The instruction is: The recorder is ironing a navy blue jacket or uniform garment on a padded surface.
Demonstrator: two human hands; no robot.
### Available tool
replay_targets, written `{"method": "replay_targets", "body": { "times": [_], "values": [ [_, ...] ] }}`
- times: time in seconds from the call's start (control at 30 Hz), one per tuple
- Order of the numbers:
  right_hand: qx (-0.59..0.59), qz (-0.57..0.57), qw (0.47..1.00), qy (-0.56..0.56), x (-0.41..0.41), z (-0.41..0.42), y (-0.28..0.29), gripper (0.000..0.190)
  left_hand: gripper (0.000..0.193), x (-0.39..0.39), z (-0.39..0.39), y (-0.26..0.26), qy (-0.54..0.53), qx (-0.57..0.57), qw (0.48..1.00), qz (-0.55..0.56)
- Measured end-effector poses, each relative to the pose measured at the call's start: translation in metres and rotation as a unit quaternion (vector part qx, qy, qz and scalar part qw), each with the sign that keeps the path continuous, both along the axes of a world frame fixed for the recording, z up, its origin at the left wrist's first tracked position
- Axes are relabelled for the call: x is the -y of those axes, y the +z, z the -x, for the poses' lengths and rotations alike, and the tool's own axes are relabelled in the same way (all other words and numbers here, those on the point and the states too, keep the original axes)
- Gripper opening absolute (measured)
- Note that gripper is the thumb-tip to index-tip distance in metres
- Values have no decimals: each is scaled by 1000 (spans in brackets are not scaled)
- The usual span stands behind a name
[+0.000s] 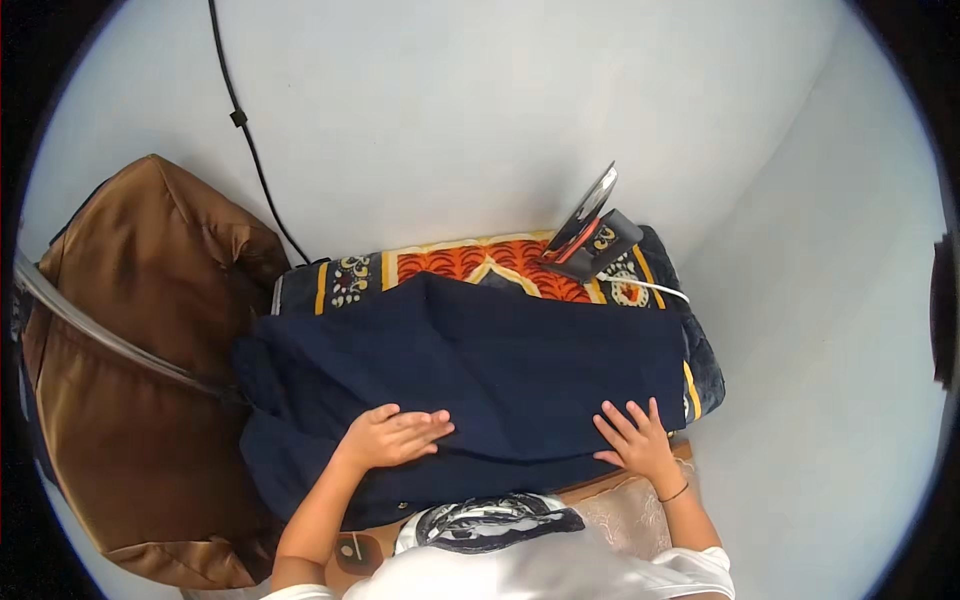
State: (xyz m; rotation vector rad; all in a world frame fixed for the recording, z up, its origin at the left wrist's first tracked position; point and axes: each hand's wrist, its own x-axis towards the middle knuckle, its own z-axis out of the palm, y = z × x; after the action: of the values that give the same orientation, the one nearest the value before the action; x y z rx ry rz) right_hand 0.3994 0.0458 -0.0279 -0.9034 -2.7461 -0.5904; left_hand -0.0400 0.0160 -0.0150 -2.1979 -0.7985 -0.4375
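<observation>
A navy blue garment [517, 367] lies spread over a folded, patterned plush blanket [352, 281], with creases on its left half and a small button near its lower edge. On the garment's lower middle rests my left hand [397, 436], fingers stretched to the right and nothing in its grasp. My right hand [636, 442] lies palm down at the garment's lower right edge, its fingers spread. The garment's left end is bunched against a brown satiny cover [142, 360].
At the blanket's back stands a dark tilted stand or device [589, 236] with a white cable [649, 286]. A black cord [251, 150] hangs along the wall [450, 112]. A pale curved tube [112, 334] crosses the brown cover. A wooden edge [592, 487] shows below the garment.
</observation>
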Motion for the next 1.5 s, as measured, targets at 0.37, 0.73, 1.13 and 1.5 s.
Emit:
{"method": "replay_targets", "body": {
  "times": [0.37,0.73,1.13,1.5],
  "values": [
    [-179,114,926,-311,-58,69,31,52,60,-69,-30,53,332,202,894,221],
    [-131,124,885,-429,-81,61,6,58,64,14,2,-4,547,200,776,243],
    [-259,170,932,-187,-100,72,29,12,46,-66,-37,28,265,209,897,285],
    [-289,-53,908,-298,-143,64,30,10,52,-68,-2,-1,358,175,898,189]
  ]
}}
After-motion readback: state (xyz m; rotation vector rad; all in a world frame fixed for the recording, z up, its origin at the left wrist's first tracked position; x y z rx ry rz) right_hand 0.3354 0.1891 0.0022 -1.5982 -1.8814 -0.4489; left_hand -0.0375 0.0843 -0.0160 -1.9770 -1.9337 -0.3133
